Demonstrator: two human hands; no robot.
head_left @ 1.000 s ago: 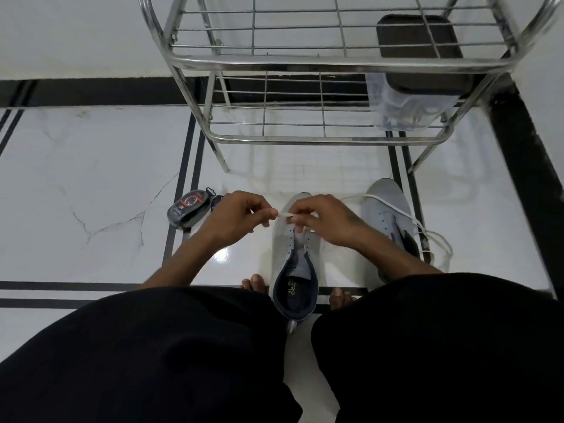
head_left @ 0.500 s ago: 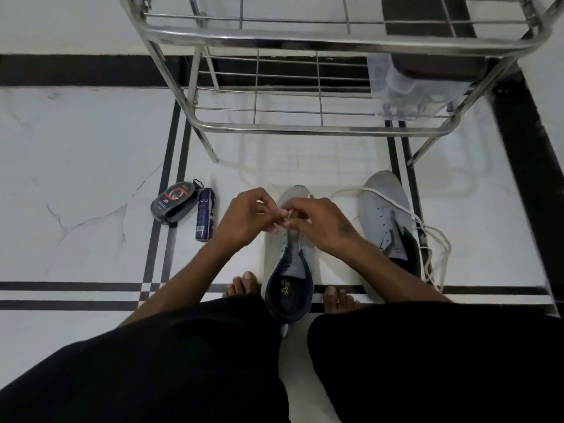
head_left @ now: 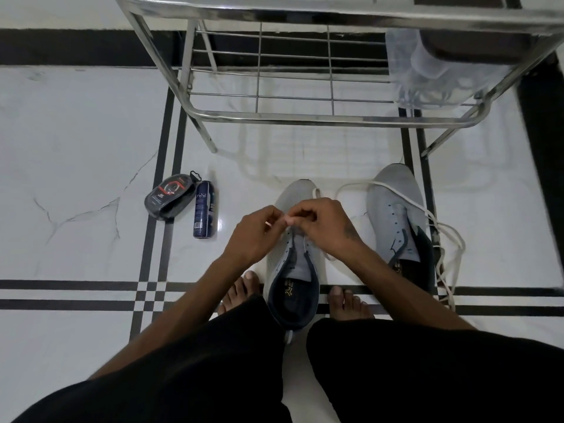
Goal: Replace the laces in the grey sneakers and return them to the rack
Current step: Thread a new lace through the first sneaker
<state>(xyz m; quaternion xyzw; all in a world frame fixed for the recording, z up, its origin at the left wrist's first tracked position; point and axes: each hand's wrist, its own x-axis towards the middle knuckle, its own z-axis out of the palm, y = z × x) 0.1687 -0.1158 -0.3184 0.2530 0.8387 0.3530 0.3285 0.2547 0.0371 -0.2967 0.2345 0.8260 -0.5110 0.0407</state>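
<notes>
A grey sneaker (head_left: 300,261) stands on the floor between my bare feet, toe pointing away. My left hand (head_left: 254,232) and my right hand (head_left: 320,222) meet over its eyelets, and both pinch a white lace (head_left: 316,193) whose end curls out beyond my right fingers. The second grey sneaker (head_left: 396,215) stands to the right with a long loose white lace (head_left: 445,239) draped over it and trailing on the floor. The steel shoe rack (head_left: 305,116) stands just behind the sneakers.
A black shoe-polish case (head_left: 171,195) and a dark blue spray can (head_left: 204,213) lie on the floor to the left. A clear plastic container (head_left: 433,77) with a dark lid sits on the rack's right side. White marble tiles with black stripes cover the floor.
My hands have drawn closer together over the sneaker's eyelets, still pinching the lace. The view has tipped downward, so the rack sits higher in view.
</notes>
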